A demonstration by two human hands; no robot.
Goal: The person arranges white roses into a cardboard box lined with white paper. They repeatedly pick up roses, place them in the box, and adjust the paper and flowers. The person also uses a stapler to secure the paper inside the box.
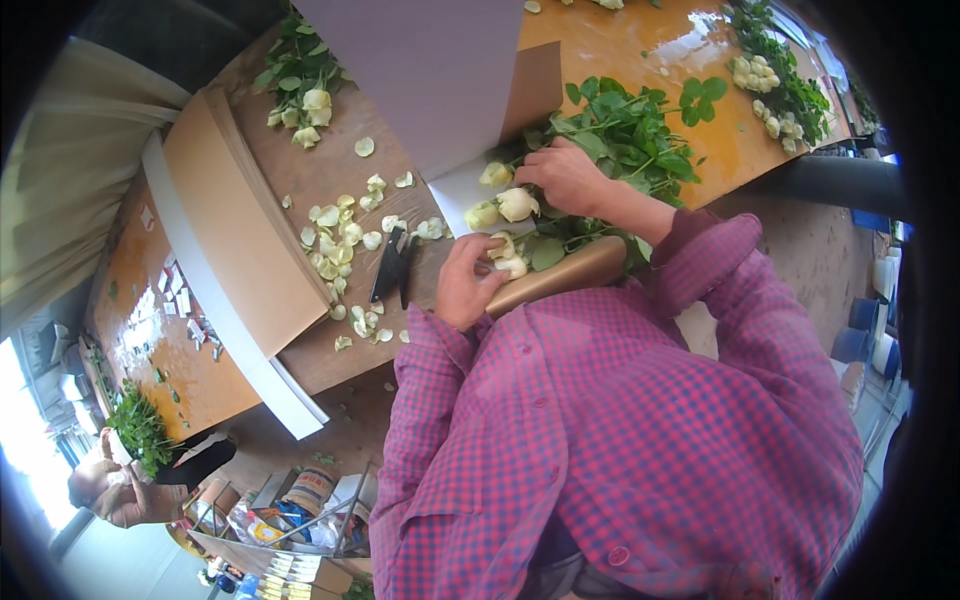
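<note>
White roses lie on a wrapping sheet, white inside (455, 195) and brown outside (570, 274), whose near edge folds up against my body. My left hand (468, 283) has its thumb and fingers closed around a white rose (511, 266) at the sheet's near left. My right hand (568, 178) is curled over the stems just behind the blooms; what its fingertips pinch is hidden. A white rose (517, 204) and a greenish one (481, 215) sit between my hands. The leafy stems (640, 140) run off to the right, partly under my right forearm.
Loose petals (340, 235) and a black stapler-like tool (392, 268) lie on the wooden table left of me. Farther left is a stack of brown sheets (225, 215). More roses lie at the back left (315, 105) and far right (755, 75). Another person (130, 490) stands lower left.
</note>
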